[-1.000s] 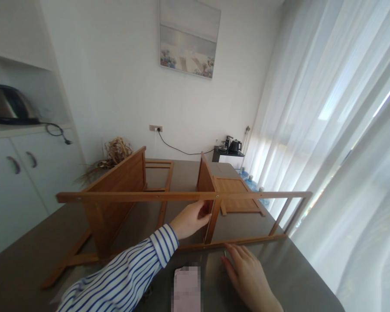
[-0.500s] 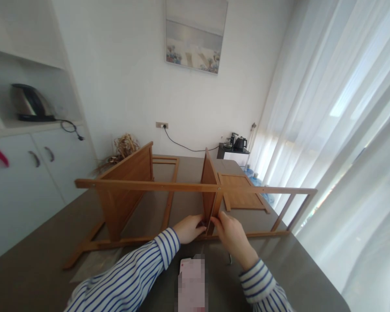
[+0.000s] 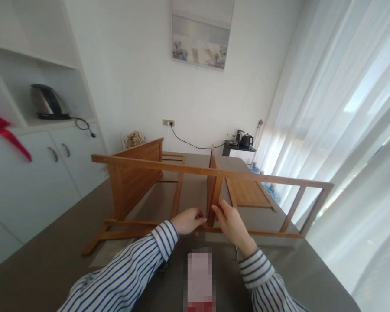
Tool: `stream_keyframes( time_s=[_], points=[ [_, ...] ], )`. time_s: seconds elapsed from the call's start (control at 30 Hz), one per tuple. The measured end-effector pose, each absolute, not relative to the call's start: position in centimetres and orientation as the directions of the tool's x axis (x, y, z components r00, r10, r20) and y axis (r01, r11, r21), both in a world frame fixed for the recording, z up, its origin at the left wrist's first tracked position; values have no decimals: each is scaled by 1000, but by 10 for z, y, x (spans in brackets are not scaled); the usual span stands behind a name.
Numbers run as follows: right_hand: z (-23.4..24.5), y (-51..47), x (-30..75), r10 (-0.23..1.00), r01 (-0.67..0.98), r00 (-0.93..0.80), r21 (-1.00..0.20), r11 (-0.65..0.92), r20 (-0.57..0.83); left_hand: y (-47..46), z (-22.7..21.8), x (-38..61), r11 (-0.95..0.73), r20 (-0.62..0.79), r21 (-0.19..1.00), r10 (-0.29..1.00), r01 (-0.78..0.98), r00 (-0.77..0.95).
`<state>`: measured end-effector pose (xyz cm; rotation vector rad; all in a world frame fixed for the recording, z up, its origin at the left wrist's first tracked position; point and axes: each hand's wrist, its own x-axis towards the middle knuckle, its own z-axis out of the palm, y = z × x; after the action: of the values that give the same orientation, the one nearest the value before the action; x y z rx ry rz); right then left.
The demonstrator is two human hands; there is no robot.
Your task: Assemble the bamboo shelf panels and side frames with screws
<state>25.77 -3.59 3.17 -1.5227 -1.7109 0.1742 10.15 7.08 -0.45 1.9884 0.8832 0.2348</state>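
Note:
A wooden shelf frame (image 3: 178, 167) lies on its side on the brown table, two shelf boards upright between its rails. My right hand (image 3: 231, 223) pinches the front edge of the middle shelf board (image 3: 217, 190) near its lower end. On the other side of that board, my left hand (image 3: 190, 221) is closed just above the lower rail (image 3: 260, 233), fingertips at the board's foot. Whatever the left fingers hold is too small to make out. The left shelf board (image 3: 139, 173) stands away from both hands. A thin metal tool (image 3: 236, 252) lies beneath my right wrist.
Behind the frame lie a loose wooden panel (image 3: 248, 193) and a second ladder-like frame (image 3: 178, 190). A blurred-out pink object (image 3: 199, 277) is at the table's near side. A clear plastic bag (image 3: 108, 253) sits under the left end. A curtain (image 3: 354, 143) hangs at right.
The view has swung slightly left, so the scene sits further right. The frame's upper rail now slopes down to the right. Both hands stay at the middle board's lower end.

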Motion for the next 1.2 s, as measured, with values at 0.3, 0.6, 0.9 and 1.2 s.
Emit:
stream_keyframes(
  time_s=[0.3,0.6,0.9,1.2],
  points=[
    [34,-34,251,882,681,90,-675,285,463,79,3,110,-123,-313,880,578,460,754],
    [29,-33,253,888,650,109,-708,277,447,79,-6,117,-120,-326,874,575,471,750],
    [26,-34,253,893,639,93,-714,286,441,75,-3,116,-158,-323,860,567,485,758],
    [24,-33,253,890,640,75,-706,303,450,73,-5,114,-287,-290,798,587,530,756]
  ],
)
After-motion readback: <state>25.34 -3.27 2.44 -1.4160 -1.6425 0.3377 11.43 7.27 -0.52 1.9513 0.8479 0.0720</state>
